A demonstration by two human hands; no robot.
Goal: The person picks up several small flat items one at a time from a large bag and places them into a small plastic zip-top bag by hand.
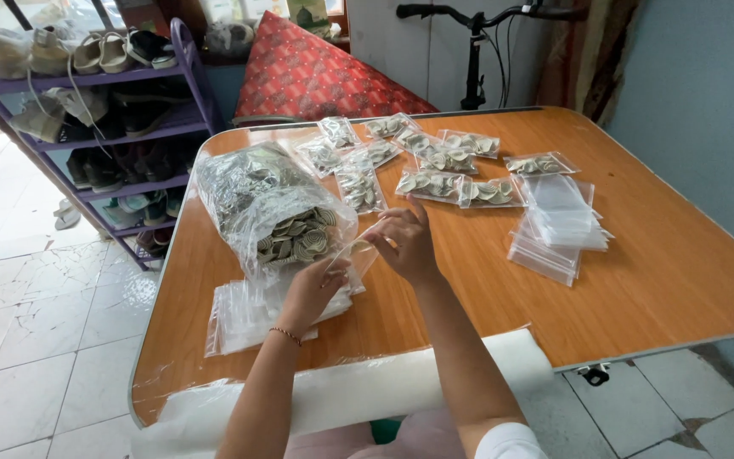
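Small clear pouch (357, 255) sits pinched between my left hand (312, 285) and right hand (405, 242), just beside the big bag of grey-green discs (278, 208) on the table (673, 272). Both grips are clamped on its mouth edges; I judge it best to spread them evenly so the opening stays wide.

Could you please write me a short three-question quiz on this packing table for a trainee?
1. True or false: both hands hold one small clear bag.
2. Where does the stack of empty bags lie: on the person's right or left?
3. What does the big plastic sack hold?

Key:
1. True: the left hand and the right hand pinch it.
2. Right.
3. Small pale round pieces.
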